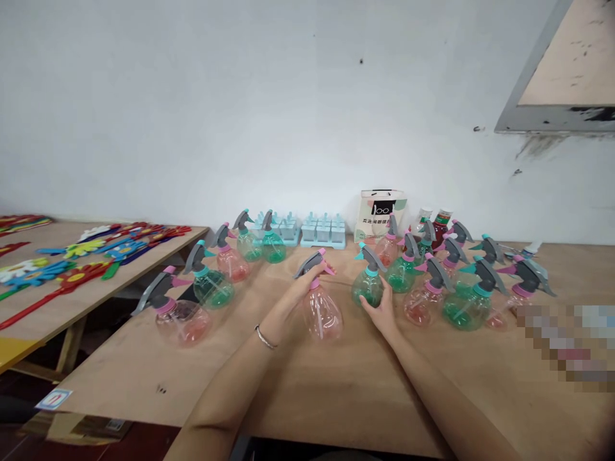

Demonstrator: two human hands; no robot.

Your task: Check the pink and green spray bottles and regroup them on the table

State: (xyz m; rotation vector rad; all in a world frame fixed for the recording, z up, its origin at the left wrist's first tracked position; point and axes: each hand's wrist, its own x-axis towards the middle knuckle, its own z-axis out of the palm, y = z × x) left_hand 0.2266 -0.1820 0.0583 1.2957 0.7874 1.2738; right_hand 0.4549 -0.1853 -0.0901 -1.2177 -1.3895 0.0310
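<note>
One bottle (323, 317) in left hand (298, 289), box (382, 214) text blurred

A single head-worn camera looks forward and slightly down from the near edge of the plywood tabletop (336, 390) towards the white wall (240, 96) behind its far edge. The left hand (300, 291) and right hand (383, 312) reach in from below, close to the lens, and a second table (96, 291) shows at the left.

My bottle (321, 314) stands on the table (336, 390) — another bottle (368, 285) at two o'clock, the box (382, 214) behind at one.
</note>
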